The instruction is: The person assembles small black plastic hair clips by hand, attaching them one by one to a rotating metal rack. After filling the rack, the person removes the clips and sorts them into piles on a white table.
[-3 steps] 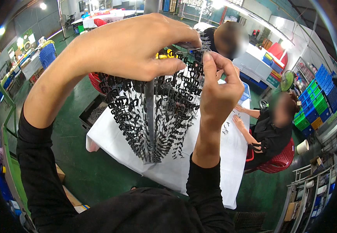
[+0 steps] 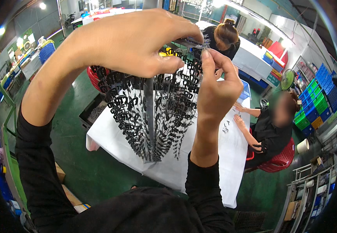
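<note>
Pinched between thumb and forefinger, a small grey pronged piece sits in my right hand, watched from afar, at the upper right of a tall, straight-posted grey metal rack crowded with black hook-shaped parts; I cannot tell what my left hand, arched over the top, grips. Rows appear filled to the foot; what remains is unclear. The rack's long axis rises upright from the white-draped table; the piece's direction is unreadable

Black pieces look plastic, the grey pole smooth metal.
</note>
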Demonstrator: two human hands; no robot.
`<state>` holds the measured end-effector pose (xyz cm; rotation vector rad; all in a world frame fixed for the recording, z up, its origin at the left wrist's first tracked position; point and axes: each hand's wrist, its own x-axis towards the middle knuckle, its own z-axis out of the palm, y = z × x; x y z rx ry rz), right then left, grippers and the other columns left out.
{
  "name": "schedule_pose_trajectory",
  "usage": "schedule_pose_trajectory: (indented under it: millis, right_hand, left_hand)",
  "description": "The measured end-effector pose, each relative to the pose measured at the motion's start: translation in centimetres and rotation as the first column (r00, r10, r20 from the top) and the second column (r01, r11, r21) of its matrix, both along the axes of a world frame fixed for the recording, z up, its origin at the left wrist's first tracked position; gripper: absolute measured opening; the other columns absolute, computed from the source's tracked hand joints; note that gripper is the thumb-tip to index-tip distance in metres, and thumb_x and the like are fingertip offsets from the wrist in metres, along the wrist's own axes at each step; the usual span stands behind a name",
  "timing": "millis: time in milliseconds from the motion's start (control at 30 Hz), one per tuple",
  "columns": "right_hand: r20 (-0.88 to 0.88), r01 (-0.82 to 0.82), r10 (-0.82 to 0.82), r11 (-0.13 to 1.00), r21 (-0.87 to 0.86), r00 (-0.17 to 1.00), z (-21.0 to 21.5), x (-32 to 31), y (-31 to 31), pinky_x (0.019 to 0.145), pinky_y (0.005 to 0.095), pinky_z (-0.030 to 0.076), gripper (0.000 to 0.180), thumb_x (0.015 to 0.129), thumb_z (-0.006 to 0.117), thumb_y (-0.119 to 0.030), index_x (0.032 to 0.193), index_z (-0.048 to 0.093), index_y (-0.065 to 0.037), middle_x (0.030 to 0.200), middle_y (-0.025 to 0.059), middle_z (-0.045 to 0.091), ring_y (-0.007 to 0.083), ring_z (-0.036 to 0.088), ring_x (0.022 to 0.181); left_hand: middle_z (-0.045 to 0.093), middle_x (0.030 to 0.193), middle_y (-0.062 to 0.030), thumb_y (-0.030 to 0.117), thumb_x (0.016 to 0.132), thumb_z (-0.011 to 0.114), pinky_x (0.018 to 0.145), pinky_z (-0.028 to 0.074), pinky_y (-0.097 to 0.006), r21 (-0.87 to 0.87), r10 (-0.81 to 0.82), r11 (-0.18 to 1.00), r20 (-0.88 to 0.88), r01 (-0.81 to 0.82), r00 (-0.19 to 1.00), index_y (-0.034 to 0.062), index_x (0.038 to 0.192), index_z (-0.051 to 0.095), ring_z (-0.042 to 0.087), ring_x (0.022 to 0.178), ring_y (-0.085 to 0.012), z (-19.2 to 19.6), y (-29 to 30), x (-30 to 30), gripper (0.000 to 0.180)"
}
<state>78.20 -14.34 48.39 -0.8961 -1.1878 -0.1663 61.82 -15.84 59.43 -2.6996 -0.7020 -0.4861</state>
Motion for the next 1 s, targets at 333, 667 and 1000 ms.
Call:
schedule_pose_trajectory:
  millis: [333,667,1000]
  right_hand:
    - [-0.126,-0.256,0.25,0.966,-0.031,0.96,0.5,-0.1,0.4,0.068,0.0288,0.043,0.011,0.083,0.064,-0.011,0.084,0.066,0.0,0.076,0.0064,0.065,0.0157,0.055,0.069]
    - [-0.373,-0.801,0.74,0.598,-0.013,0.559,-0.3,4.0,1.2,0.077,0.0206,0.039,0.018,0.088,0.062,-0.014,0.095,0.063,0.003,0.085,0.0022,0.063,0.0088,0.054,0.08]
    - [-0.314,-0.777,0.713,0.597,-0.199,0.628,-2.4,9.8,1.5,0.092,0.0272,0.032,0.021,0.09,0.06,-0.018,0.101,0.063,0.0,0.097,0.0063,0.063,0.0137,0.054,0.096]
  left_hand:
    - [0.06,0.116,-0.0183,0.01,0.08,0.063,0.093,0.045,-0.038,0.213,0.11,0.97,0.05,-0.118,0.993,-0.0004,0.11,0.064,0.058,0.105,-0.034,-1.0,-0.8,2.6,0.031]
    - [0.061,0.107,-0.0237,0.001,0.079,0.05,0.085,0.051,-0.038,-0.043,-0.087,0.995,0.004,0.087,0.996,-0.012,0.107,0.058,0.062,0.097,-0.0361,1.1,-1.4,0.7,0.032]
    - [0.06,0.116,-0.0245,0.008,0.082,0.053,0.097,0.046,-0.043,0.144,-0.029,0.989,-0.072,0.039,0.997,-0.0076,0.113,0.06,0.06,0.107,-0.0309,-0.6,-0.5,-0.1,0.035]
